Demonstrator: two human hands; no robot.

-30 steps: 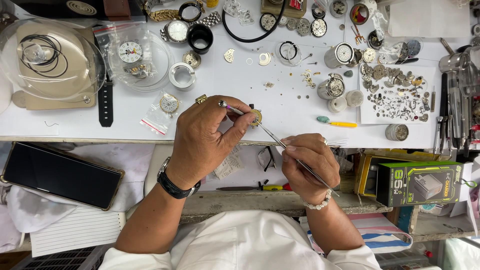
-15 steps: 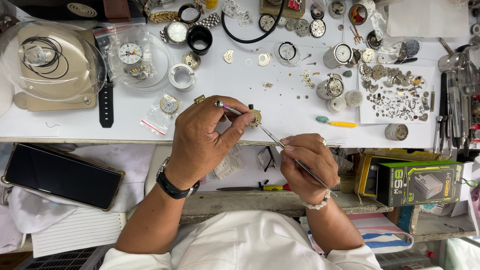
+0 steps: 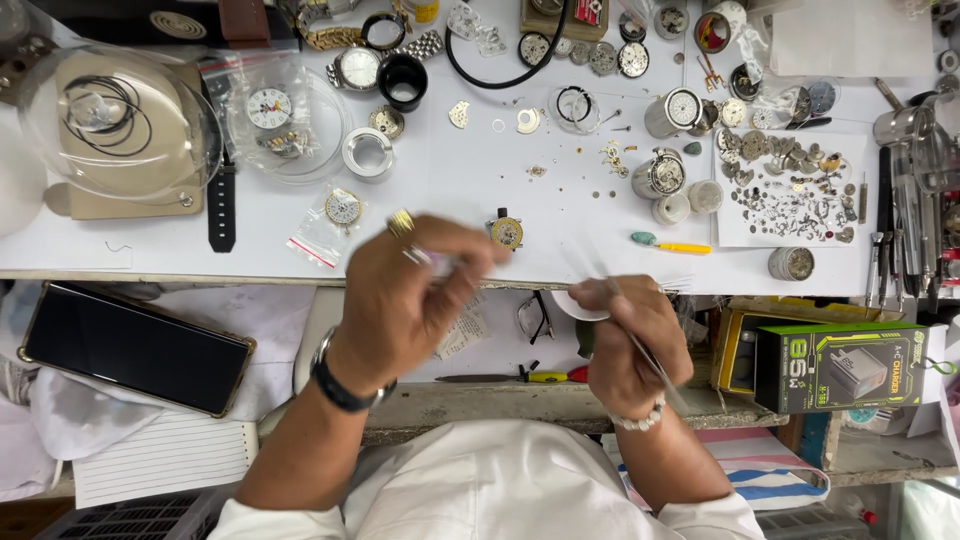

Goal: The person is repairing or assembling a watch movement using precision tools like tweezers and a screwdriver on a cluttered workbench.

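A small round gold-toned watch movement lies on the white work table near its front edge, just beyond the fingertips of the left hand. That hand is blurred; its fingers curl inward with thumb and forefinger pinched close together, but whether anything sits between them I cannot tell. A gold ring shows on one finger and a dark wristwatch wraps the wrist.

The right hand is closed around a pair of thin metal tweezers, the shaft running back over the palm toward the beaded bracelet — the tips are smeared and cannot be made out.

To the right of the movement lies a yellow-handled screwdriver with a green cap, and farther right a white sheet strewn with tiny metal watch parts. Left of the movement sits a small clear bag holding a watch dial, then a black watch strap — and a clear plastic dome over dark rings
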